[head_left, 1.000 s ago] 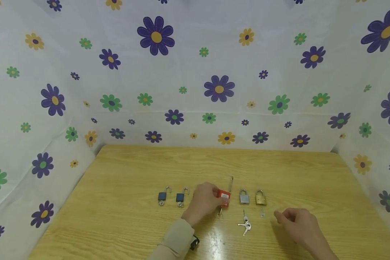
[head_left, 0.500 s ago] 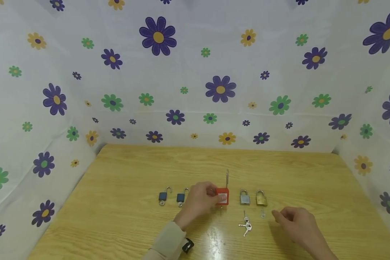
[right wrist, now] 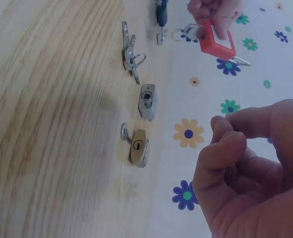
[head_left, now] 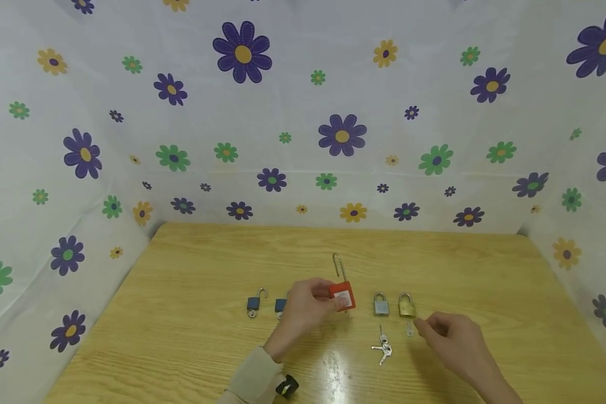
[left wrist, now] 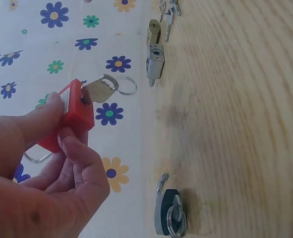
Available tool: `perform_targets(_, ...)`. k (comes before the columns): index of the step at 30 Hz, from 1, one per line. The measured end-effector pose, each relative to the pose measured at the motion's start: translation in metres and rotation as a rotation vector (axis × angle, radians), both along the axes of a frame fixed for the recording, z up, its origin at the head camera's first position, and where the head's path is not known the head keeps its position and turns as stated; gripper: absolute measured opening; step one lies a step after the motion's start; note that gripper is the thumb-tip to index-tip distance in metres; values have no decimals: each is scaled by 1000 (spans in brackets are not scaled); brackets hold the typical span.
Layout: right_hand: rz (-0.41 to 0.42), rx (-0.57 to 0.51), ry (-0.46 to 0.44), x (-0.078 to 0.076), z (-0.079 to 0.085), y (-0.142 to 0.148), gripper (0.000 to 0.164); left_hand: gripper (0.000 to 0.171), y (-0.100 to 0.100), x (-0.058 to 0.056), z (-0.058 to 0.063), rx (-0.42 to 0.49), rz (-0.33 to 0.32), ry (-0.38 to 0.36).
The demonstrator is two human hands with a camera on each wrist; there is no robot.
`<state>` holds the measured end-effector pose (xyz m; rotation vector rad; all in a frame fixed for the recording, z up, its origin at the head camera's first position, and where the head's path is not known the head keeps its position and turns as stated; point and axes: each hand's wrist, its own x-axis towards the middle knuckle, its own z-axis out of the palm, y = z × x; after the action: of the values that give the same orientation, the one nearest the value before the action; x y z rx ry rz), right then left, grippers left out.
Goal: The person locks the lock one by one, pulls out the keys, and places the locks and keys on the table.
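Note:
My left hand (head_left: 305,306) grips a red padlock (head_left: 341,290) above the table, thumb on its white label. Its long shackle (head_left: 344,271) stands raised and unlatched. In the left wrist view a key (left wrist: 99,92) with a ring sticks out of the padlock's bottom. My right hand (head_left: 454,339) hovers at the right, fingers loosely curled, with nothing visible in them. Nearest to it are a brass padlock (head_left: 406,307) and a small key (head_left: 409,329) lying just below that padlock. A silver padlock (head_left: 381,306) lies left of the brass one; both shackles look closed.
Several keys on a ring (head_left: 384,349) lie below the silver padlock. To the left are two blue padlocks with raised shackles, one (head_left: 253,303) in full view and one (head_left: 280,304) partly behind my left hand. A flowered cloth (head_left: 293,101) walls the wooden table (head_left: 202,258).
The red padlock has risen off the table area and turned, its shackle now tilting left. My right hand has shifted slightly left and up, closer to the brass padlock.

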<state>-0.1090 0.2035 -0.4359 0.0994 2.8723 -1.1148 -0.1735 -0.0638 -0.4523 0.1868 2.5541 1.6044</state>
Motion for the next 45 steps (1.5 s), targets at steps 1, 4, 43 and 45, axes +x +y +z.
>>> perform_targets(1,1,-1,1,0,1,-1,29,35,0,0,0,3,3,-4)
perform_targets(4,9,-6,8,0,3,-3,29,30,-1,2,1,8,3,-6)
perform_targets(43,143,-101,482,-35,35,-65,13,23,14,20,-11,123,-56,20)
perform_targets(45,147,-102,477,-36,36,-67,12,23,15,20,-11,129,-66,27)
